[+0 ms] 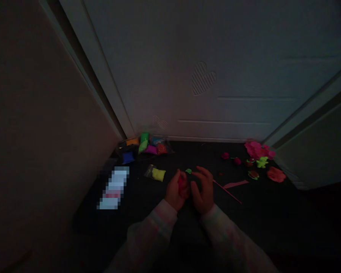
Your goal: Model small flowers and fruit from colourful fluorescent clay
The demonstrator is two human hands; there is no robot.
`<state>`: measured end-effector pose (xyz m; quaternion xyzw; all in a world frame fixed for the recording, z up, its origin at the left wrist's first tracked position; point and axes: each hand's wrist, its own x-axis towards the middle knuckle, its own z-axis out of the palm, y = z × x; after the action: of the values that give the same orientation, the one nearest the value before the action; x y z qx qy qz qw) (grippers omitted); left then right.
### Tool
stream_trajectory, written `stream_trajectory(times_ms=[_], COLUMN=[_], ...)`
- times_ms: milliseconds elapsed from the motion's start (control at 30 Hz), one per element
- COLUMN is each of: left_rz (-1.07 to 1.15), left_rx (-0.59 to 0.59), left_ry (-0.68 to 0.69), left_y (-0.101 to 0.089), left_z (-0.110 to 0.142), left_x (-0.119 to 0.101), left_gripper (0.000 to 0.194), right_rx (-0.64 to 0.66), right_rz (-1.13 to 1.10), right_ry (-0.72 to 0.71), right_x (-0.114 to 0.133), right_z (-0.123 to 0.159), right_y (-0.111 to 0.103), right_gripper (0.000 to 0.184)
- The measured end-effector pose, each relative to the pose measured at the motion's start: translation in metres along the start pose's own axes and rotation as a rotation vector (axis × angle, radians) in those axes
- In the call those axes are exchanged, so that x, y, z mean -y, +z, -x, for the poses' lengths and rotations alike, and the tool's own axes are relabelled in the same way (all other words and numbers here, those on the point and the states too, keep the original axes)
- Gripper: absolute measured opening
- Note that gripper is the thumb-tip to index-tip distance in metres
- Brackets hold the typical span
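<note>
My left hand (177, 190) is cupped, its fingers curled around a red lump of modelling clay (182, 184) that shows in the palm. Close by on the right, my right hand (203, 189) has its thumb and fingers apart, with nothing visible between them. A small green leaf-shaped piece (189, 171) lies just beyond both hands, near the right fingertips. To the right of that hand, a thin pink stick (229, 193) rests on the dark table beside a flat pink strip (236, 184). The light is dim, so finer detail of the fingers is lost.
Several coloured clay packets (151, 149) lie at the back left, and a yellow packet (158, 174) sits nearer. A blurred bright screen (113, 189) is at left. Pink shapes (257, 150), a yellow-green bear figure (262, 162) and a coral piece (276, 174) stand right. Behind is a white panel (170, 76).
</note>
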<state>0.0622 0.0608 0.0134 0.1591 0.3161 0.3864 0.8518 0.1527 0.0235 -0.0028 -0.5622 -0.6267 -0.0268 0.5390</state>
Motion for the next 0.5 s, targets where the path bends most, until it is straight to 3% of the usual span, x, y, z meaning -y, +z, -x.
stream_trajectory(times_ms=[67,200,300,433,500], left_rz=[-0.04,-0.11,-0.115,-0.092,-0.039], left_rx=[0.017,0.033,0.043,0.054,0.009], left_ry=[0.0,0.02,0.065,0.128,0.254], left_y=[0.001,-0.001,-0.004,0.0,0.007], left_z=[0.0,0.001,0.0,-0.006,-0.009], left_x=[0.001,0.001,0.004,0.026,0.043], left_gripper=[0.014,0.035,0.03,0.026,0.031], right_rx=[-0.012,-0.028,-0.003,0.14,0.234], right_rz=[0.001,0.009,0.013,0.034,0.068], right_ry=[0.011,0.006,-0.039,-0.184,-0.249], right_x=[0.0,-0.002,0.001,0.013,0.018], right_z=[0.0,0.001,0.002,0.002,0.0], right_y=[0.0,0.0,0.001,0.006,0.008], right_gripper=[0.023,0.024,0.027,0.033,0.036])
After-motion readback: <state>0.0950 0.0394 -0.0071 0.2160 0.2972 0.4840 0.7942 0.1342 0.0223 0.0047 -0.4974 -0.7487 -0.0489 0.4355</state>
